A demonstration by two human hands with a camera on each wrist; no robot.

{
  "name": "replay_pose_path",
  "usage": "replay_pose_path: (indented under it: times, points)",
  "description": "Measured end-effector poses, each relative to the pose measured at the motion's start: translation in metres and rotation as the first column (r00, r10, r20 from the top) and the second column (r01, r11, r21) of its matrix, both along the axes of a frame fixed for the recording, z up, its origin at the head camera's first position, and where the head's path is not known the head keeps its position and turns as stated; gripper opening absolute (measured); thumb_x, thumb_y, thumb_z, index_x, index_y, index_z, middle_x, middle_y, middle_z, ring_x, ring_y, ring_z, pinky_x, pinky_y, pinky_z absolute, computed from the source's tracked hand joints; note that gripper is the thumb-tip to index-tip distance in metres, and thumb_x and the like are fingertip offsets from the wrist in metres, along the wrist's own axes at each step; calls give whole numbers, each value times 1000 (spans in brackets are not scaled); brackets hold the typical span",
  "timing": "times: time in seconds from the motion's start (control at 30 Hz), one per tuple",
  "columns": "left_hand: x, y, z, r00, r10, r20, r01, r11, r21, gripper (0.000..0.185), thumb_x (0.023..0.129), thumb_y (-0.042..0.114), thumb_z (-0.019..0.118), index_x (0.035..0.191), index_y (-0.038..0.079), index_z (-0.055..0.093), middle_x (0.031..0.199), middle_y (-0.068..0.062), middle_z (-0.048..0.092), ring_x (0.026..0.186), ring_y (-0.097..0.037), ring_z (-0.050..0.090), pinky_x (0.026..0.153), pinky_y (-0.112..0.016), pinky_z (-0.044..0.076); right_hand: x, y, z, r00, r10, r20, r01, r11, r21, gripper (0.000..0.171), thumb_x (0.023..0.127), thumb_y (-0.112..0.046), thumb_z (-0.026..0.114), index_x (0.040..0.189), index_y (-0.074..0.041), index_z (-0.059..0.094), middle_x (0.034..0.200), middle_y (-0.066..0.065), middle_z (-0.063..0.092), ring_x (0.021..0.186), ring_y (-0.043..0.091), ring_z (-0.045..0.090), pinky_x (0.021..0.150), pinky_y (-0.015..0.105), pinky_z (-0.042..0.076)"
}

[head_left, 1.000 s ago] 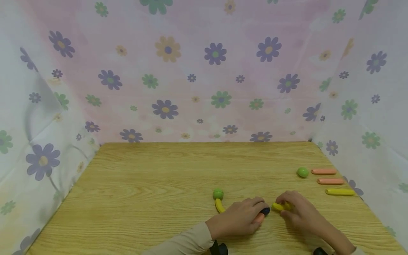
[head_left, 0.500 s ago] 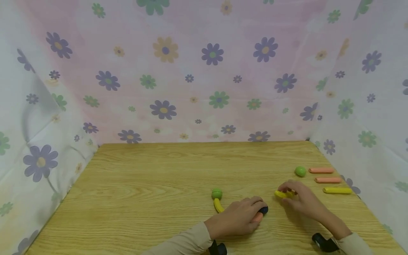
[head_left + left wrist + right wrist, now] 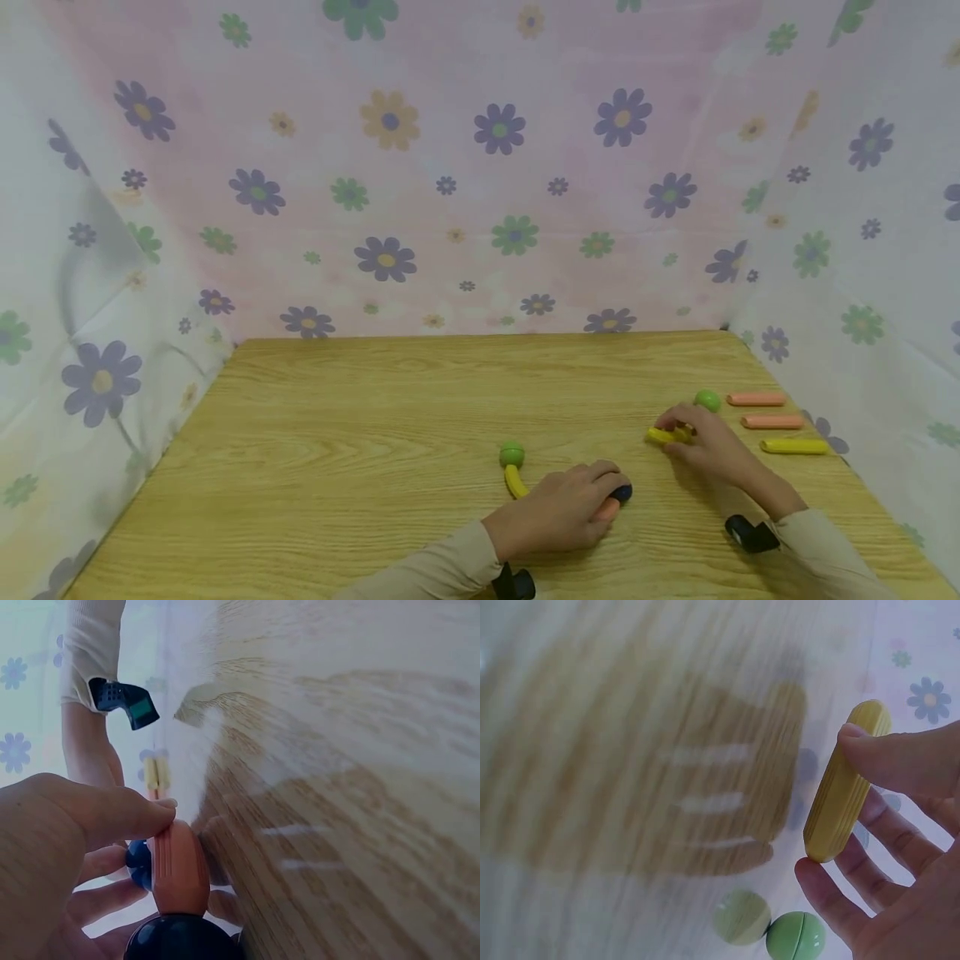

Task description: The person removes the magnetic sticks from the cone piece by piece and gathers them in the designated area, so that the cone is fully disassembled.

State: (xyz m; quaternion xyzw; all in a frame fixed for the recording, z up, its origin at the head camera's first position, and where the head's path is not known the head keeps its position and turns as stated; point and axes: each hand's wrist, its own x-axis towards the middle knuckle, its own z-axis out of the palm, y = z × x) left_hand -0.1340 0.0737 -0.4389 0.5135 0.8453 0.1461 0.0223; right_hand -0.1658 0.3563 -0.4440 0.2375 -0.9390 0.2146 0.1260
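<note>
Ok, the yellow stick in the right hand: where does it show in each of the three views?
Head: the yellow stick lies right of centre, pinched by the right hand, just below the green ball.
Left wrist: small and pale at upper left, beyond the orange stick.
Right wrist: large at right, between thumb and fingers.
Shared landmark: the wooden table.
</note>
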Motion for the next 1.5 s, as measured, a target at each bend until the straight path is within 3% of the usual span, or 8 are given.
replay_pose_path:
  times: [0.3, 0.63, 0.93, 1.13, 1.3, 1.4, 1.5]
  points:
    - [-2, -2, -4, 1000, -17, -1, 17, 999, 32, 41, 100, 29, 45, 140, 19, 45, 137, 7, 43, 111, -2, 51, 76, -13, 45, -14, -1, 2, 997, -3, 74, 3, 1000, -7, 25, 73, 3, 77, 94, -8, 68, 89, 0, 60, 78, 19, 56, 66, 36, 48]
    - [-3, -3, -4, 1000, -8, -4, 9, 1000, 18, 41, 101, 30, 43, 140, 21, 45, 137, 8, 42, 112, -1, 50, 78, -13, 44, -22, -2, 2, 995, -45, 93, 43, 999, 25, 26, 73, 10, 72, 94, -4, 68, 90, 7, 59, 82, 28, 57, 71, 47, 49]
    - [-2, -3, -5, 1000, -2, 9, 1, 1000, 15, 41, 102, 31, 39, 142, 22, 44, 139, 10, 40, 116, -1, 48, 84, -13, 43, -16, -2, 4, 996, -66, 62, 63, 997, 52, 27, 72, 9, 73, 94, -4, 68, 91, 8, 59, 83, 30, 57, 70, 48, 48]
    - [-2, -5, -4, 1000, 8, 8, -7, 1000, -5, 46, 99, 33, 46, 143, 22, 41, 141, 9, 39, 120, -2, 46, 86, -15, 43, -10, -3, 10, 999, -31, 30, 29, 998, 47, 31, 70, 12, 71, 95, -6, 67, 93, 7, 59, 84, 30, 56, 69, 47, 47]
    - [-1, -6, -4, 1000, -11, 14, 11, 1000, 13, 50, 98, 32, 50, 145, 20, 39, 142, 5, 38, 123, -3, 44, 90, -16, 41, -1, -8, 21, 987, 53, 155, -56, 998, 14, 31, 78, 5, 71, 106, -6, 64, 100, 4, 60, 85, 23, 56, 68, 37, 48]
    - [-1, -9, -3, 1000, -6, 2, 6, 999, 37, 48, 99, 32, 47, 144, 19, 40, 139, 3, 42, 119, -5, 47, 89, -17, 43, 4, -15, 26, 958, 123, 259, -118, 992, -34, 29, 84, 1, 67, 112, -4, 61, 104, 7, 60, 86, 23, 57, 66, 33, 48]
    - [-2, -13, -2, 1000, 7, -24, -5, 998, 60, 42, 100, 34, 45, 139, 20, 47, 131, 3, 49, 112, -5, 51, 87, -18, 44, 10, -23, 30, 933, 187, 307, -175, 982, -67, 28, 86, -1, 66, 114, -4, 59, 105, 10, 59, 86, 23, 57, 64, 30, 48]
